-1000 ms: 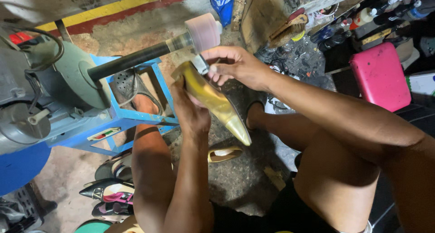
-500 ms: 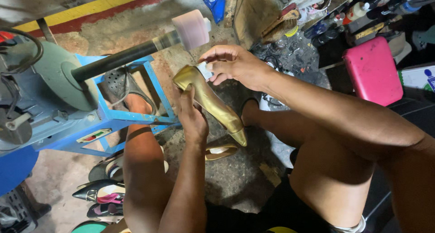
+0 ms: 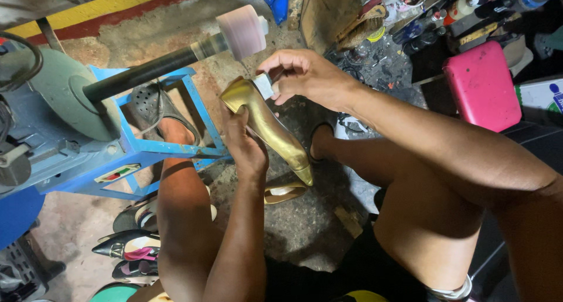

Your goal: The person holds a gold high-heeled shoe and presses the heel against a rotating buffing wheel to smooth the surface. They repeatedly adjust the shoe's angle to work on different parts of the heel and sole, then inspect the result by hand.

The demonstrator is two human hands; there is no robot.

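Just below the pink cylindrical sanding drum, the left hand grips the shiny gold pointed-toe shoe by its waist — light and stiff but slick, I'd judge — while the right hand pinches its small grey heel tip.

shoe below wheel, case right

Left hand fingers curled in grip; right hand fingers pinched, forearms converging.
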